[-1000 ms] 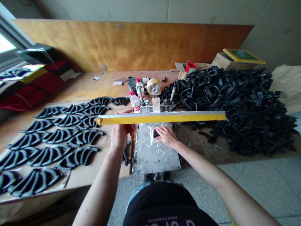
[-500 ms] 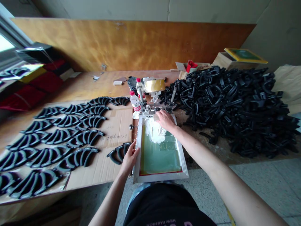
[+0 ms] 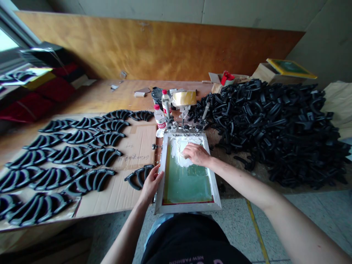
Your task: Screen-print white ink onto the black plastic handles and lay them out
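Note:
A silk-screen frame (image 3: 217, 196) with a green mesh (image 3: 187, 189) lies in front of me, hinged at its far end to a metal clamp (image 3: 187, 128). White ink (image 3: 178, 145) is smeared over the mesh's far half. Within that ink, my right hand (image 3: 196, 154) is closed on a small pale squeegee (image 3: 183, 153), mostly hidden under the fingers. My left hand (image 3: 152, 181) grips the frame's left edge, thumb towards the mesh. Just left of it, a few curved black plastic handles (image 3: 137, 178) lie on the cardboard.
Rows of black handles (image 3: 66, 154) cover the cardboard sheet (image 3: 104, 200) on the left. A big heap of black parts (image 3: 275, 128) fills the right side. Behind the clamp stand red-capped bottles (image 3: 160, 117) and a roll of yellowish tape (image 3: 184, 98).
My right hand has drawn the squeegee from the frame's far end towards me, to the middle of the white ink. The left hand stays at the frame's left edge.

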The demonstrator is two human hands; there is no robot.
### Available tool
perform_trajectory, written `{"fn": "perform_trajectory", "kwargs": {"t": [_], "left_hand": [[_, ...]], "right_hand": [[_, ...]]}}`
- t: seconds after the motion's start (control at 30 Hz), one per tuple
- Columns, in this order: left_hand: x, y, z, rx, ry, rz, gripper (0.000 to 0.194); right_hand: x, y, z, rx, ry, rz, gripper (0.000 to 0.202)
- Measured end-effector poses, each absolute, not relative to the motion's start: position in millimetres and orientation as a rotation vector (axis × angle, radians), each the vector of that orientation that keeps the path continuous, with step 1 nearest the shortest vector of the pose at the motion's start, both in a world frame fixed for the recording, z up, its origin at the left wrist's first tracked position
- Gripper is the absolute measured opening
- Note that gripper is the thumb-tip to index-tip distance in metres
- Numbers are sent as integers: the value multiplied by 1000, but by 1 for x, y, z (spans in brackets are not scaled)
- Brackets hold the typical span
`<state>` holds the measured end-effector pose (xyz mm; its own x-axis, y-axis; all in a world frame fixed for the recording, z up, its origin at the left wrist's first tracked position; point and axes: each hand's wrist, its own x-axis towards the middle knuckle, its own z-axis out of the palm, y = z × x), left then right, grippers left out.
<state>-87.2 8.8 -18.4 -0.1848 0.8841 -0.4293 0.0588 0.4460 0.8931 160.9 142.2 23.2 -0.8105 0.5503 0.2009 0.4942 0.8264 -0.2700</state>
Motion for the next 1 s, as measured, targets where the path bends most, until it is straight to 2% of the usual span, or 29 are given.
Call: {"fn": "perform_trajectory", "kwargs": {"t": [0.1, 0.23, 0.27, 0.37, 0.43, 0.5, 0.6, 0.67, 0.83, 0.9, 1.0], "left_hand": [[-89, 9, -20, 842, 1571, 939, 76], [-89, 9, -14, 839, 1588, 936, 76], [-89, 9, -9, 835, 1595, 924, 77], [-91, 9, 18, 818, 1570, 919, 81], [-92, 12, 41, 825, 1554, 967, 72], [-91, 18, 65, 848, 1562, 1044, 58], [-87, 40, 95, 854, 1452, 1254, 55], [-82, 59, 110, 854, 1275, 1415, 52], [-61, 85, 110, 712, 1199, 1624, 50], [-46, 74, 88, 601, 1244, 1537, 50], [-20, 41, 46, 449, 1240, 1054, 52]], "right_hand": [[164, 132, 11, -761, -2706, 277, 19], [163, 142, 23, -787, -2686, 394, 11], [158, 152, 30, -850, -2653, 403, 16], [147, 188, 50, -1113, -2497, 343, 49], [154, 211, 58, -1255, -2378, 266, 59], [176, 225, 58, -1379, -2218, 217, 50], [219, 226, 41, -1644, -1933, 267, 27], [234, 213, 20, -1763, -1857, 357, 23], [207, 160, -24, -1545, -2168, 538, 17], [188, 138, -25, -1404, -2323, 520, 23], [162, 103, -14, -1315, -2382, 417, 13]]}}
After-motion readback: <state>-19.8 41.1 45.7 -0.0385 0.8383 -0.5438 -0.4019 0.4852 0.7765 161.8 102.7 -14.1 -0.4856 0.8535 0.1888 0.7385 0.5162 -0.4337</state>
